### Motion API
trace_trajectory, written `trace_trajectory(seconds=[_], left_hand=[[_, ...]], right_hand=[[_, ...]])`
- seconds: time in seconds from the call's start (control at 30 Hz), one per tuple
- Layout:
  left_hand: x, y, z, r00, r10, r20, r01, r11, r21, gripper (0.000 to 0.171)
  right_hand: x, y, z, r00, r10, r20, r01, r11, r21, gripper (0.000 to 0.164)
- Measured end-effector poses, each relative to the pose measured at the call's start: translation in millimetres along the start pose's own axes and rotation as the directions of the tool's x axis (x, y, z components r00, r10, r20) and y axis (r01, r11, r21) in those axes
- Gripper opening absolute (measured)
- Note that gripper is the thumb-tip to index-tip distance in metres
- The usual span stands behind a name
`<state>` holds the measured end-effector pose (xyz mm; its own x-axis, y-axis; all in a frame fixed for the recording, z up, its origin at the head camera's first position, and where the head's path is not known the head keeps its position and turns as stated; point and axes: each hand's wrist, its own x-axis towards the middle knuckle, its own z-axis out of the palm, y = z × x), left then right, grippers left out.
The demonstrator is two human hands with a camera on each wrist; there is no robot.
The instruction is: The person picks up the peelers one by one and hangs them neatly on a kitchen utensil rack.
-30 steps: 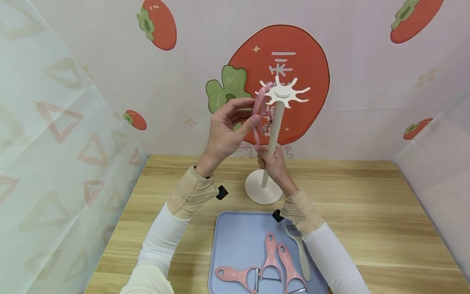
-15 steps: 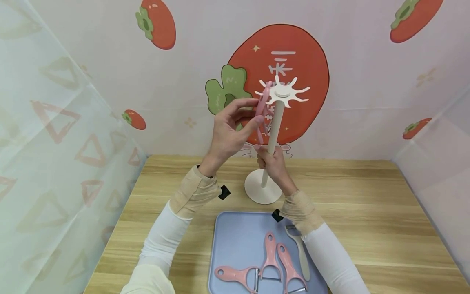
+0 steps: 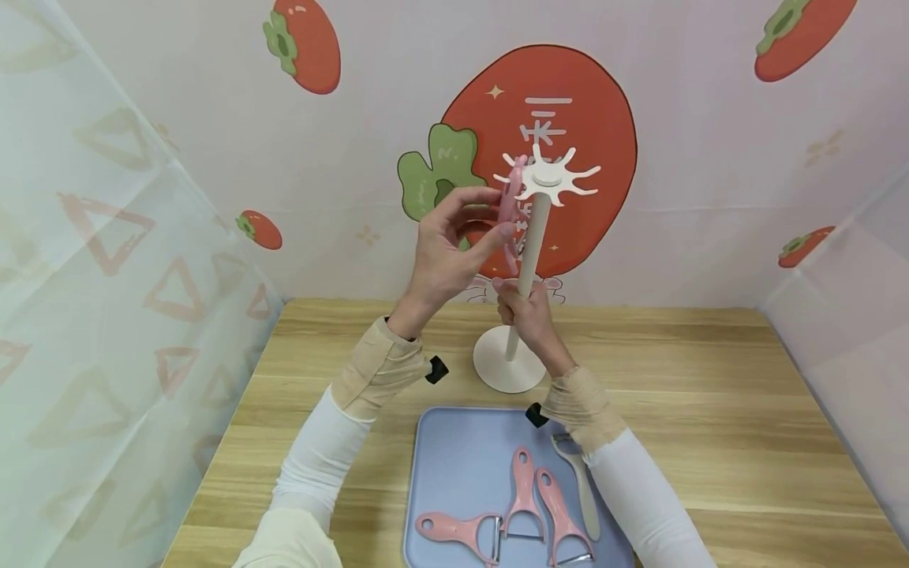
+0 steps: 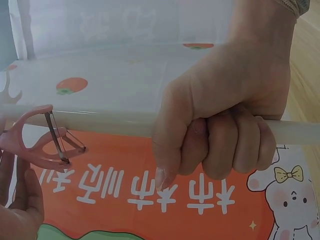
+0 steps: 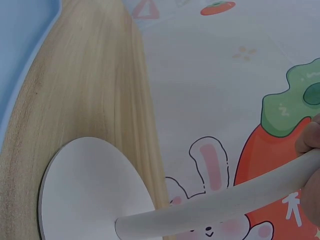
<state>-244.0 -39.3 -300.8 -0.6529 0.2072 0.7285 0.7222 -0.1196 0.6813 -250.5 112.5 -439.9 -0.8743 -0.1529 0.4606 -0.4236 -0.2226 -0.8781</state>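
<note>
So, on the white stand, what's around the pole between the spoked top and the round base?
The right hand, gripping the pole; the head view shows this.

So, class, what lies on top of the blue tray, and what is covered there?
Three pink Y-peelers and one off-white Y-peeler lie on the blue tray. The right sleeve covers part of its right side, so that stretch cannot be seen.
</note>
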Motion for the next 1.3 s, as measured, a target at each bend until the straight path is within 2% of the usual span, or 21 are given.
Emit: trace_trajectory(seconds=[0.6, 0.83, 1.13, 1.3], left_hand=[[-10.5, -2.7, -5.8, 0.999, -0.038, -0.008, 0.038, 0.999, 0.024, 0.041], [-14.1, 1.8, -8.2, 1.0, -0.006, -0.007, 0.007, 0.998, 0.062, 0.042], [-32.6, 4.3, -20.2, 0.999, -0.024, -0.032, 0.028, 0.992, 0.125, 0.036], [-44.0, 4.4, -25.2, 0.999, -0.013, -0.031, 0.017, 0.989, 0.145, 0.029]], right_hand=[[0, 0, 0, 1.0, 0.019, 0.007, -0.019, 0.999, 0.027, 0.057], [0, 1, 0, 1.0, 0.005, 0.001, -0.005, 1.0, 0.029, 0.056], [-1, 1, -1, 1.0, 0.002, 0.008, -0.002, 0.999, 0.048, 0.056], [-1, 1, -1, 1.0, -0.001, 0.015, 0.0, 0.999, 0.054, 0.052]])
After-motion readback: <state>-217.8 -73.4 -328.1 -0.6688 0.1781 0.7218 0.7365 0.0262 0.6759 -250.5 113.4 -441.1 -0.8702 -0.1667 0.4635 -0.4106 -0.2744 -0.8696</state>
